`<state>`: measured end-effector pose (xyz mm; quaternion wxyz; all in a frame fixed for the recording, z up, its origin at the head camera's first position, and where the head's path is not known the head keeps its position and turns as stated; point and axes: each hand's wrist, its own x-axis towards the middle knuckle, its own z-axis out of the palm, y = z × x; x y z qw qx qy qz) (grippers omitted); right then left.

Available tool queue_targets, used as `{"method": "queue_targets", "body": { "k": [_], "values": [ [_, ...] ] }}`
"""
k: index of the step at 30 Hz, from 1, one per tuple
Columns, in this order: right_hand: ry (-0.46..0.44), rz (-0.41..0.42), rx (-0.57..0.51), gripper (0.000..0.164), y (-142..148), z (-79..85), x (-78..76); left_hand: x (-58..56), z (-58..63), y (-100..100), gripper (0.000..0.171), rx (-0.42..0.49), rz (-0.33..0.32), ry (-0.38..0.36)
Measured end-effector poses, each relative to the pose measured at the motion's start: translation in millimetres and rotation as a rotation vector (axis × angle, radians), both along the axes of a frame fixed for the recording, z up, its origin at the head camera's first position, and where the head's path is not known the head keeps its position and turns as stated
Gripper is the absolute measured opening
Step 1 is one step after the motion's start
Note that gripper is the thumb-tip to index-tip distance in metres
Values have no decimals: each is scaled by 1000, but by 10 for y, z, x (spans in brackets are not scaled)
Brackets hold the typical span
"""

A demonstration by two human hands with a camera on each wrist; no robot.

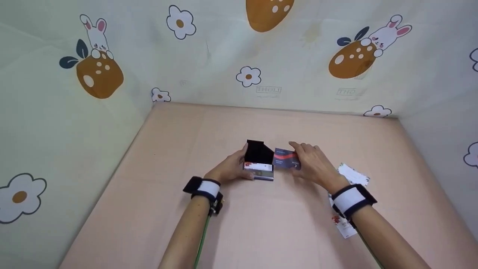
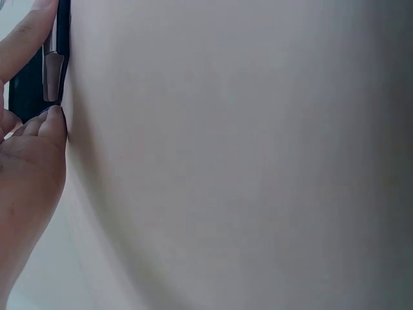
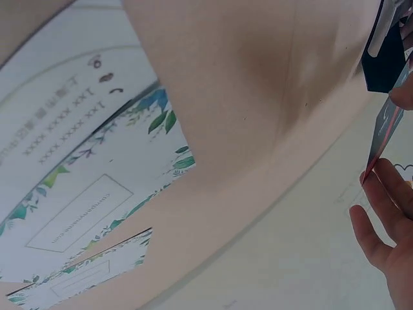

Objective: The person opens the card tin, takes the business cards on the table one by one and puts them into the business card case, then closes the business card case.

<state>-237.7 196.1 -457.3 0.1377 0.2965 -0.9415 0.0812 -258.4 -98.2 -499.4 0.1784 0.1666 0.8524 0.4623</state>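
Note:
My left hand (image 1: pixel 232 167) grips the left side of a small black card case (image 1: pixel 258 152), thumb at its front. Its flap stands up, and a white card with a red floral corner (image 1: pixel 257 166) shows inside the case. In the left wrist view the case (image 2: pixel 54 76) appears edge-on between thumb and fingers. To the right, my right hand (image 1: pixel 313 162) pinches a dark business card with a red stripe (image 1: pixel 285 158), its left edge right at the case's side. In the right wrist view that card (image 3: pixel 386 126) is tilted between thumb and fingertips.
Several white cards with leafy borders (image 1: pixel 353 175) lie under and beside the right wrist. A white card with red flowers (image 1: pixel 344 226) lies nearer the front. A patterned cloth wall (image 1: pixel 216 56) borders the pinkish table (image 1: pixel 179 130) at the back and sides.

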Motion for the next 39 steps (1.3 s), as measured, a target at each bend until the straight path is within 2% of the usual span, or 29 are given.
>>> {"method": "queue_targets", "body": {
  "k": [3,9,16,24,28,39],
  "values": [
    [1,10,9,88,-68,8,-22,-3,3,-1,118,1,-1,-7],
    [4,35,15,86,-219,28,-55,-24,-18,17,119,23,-43,30],
    [-20,63,16,86,-402,5,-76,-28,-30,38,119,30,-23,2],
    [-46,80,27,84,-588,-10,-98,-31,-13,21,118,29,-29,23],
    [-52,70,34,80,-635,-20,-118,-22,1,22,118,25,-24,9],
    [-106,44,25,81,-679,-86,-167,-35,-18,15,120,34,-33,34]
  ]
}}
